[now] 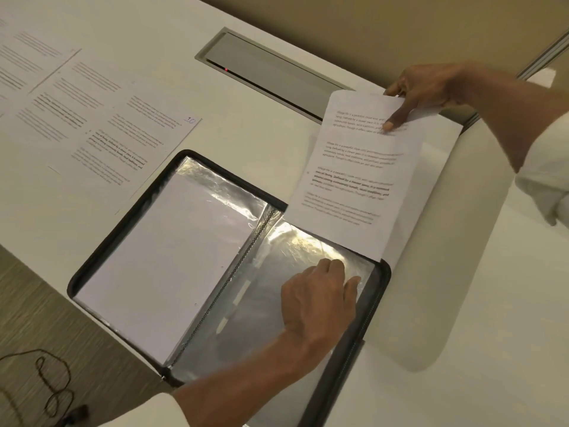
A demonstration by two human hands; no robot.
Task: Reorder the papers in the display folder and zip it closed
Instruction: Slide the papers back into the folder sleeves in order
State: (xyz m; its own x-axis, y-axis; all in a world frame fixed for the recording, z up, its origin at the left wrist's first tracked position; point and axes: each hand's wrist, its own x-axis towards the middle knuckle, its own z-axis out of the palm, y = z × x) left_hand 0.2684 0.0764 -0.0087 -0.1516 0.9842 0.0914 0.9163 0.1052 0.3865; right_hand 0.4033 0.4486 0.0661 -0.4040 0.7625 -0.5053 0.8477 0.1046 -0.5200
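Right hand [431, 87]: fingers pinch the printed sheet [354, 180] at its top corner; it hangs below them over the open display folder [120, 229]. Left hand [317, 294]: fingers curled on the plastic sleeve [261, 318], apparently pinching it. Paper light and floppy, sleeve slick; grip edges.

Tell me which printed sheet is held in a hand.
The sheet that the right hand pinches at its top edge, over the folder's right side. The other printed sheets lie flat on the table, at the left.
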